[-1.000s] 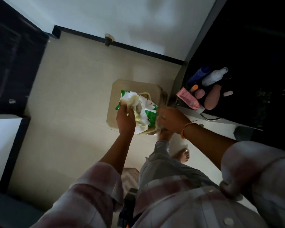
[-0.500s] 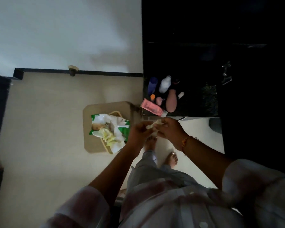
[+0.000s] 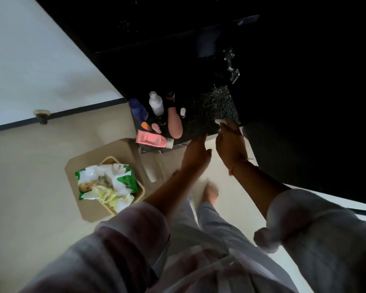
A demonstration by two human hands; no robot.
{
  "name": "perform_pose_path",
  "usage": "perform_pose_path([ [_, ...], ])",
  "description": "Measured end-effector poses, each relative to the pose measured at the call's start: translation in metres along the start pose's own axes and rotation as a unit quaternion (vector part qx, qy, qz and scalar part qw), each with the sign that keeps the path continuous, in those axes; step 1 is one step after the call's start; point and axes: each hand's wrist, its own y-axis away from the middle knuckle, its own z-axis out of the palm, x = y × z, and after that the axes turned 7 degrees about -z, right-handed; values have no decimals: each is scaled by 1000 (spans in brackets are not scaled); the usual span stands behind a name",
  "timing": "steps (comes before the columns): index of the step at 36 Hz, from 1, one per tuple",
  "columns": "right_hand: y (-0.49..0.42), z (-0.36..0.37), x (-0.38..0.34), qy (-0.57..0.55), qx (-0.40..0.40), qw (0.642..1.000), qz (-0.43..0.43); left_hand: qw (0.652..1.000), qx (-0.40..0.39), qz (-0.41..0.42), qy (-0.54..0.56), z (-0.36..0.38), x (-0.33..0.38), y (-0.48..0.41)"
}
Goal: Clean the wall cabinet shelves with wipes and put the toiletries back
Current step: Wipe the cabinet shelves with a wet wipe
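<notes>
Fingers (image 3: 227,129) of the right hand (image 3: 230,146) are curled together and pinch a white wipe (image 3: 220,122), holding it at the front right corner of the speckled dark ledge (image 3: 211,106). The left hand (image 3: 195,154) has its fingers straight, holds nothing, and reaches to the ledge's front edge; contact cannot be confirmed.

Change over the last second: the left hand gripped the wipes pack (image 3: 106,182) while the right drew a sheet from it, and it has since let the pack go. Half a second ago both hands held the sheet between them below the ledge. The sheet has now passed to the right hand alone and been carried up to the ledge.

The pack lies in a pale basket (image 3: 140,188) on a beige stool (image 3: 89,163), well below and to the left of the ledge. The toiletries, a blue bottle (image 3: 138,111), white bottle (image 3: 156,103), pink bottle (image 3: 174,125) and pink tube (image 3: 152,140), crowd the ledge's left half, the tube at its front edge.

Interpretation: fetching the wipe appears complete and wiping is probably just starting. The toiletries are not yet returned, and the cabinet above the ledge is too dark to read.
</notes>
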Motion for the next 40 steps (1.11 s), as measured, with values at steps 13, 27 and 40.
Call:
perform_pose_path([
  [13, -15, 43, 46, 409, -138, 898, -86, 978, 22, 64, -198, 20, -5, -33],
  [27, -73, 35, 22, 456, -158, 870, -102, 964, 73, 57, -250, 17, 3, -49],
  [40, -137, 33, 9, 203, -98, 973, -44, 955, 18, 26, -293, 14, 6, -62],
])
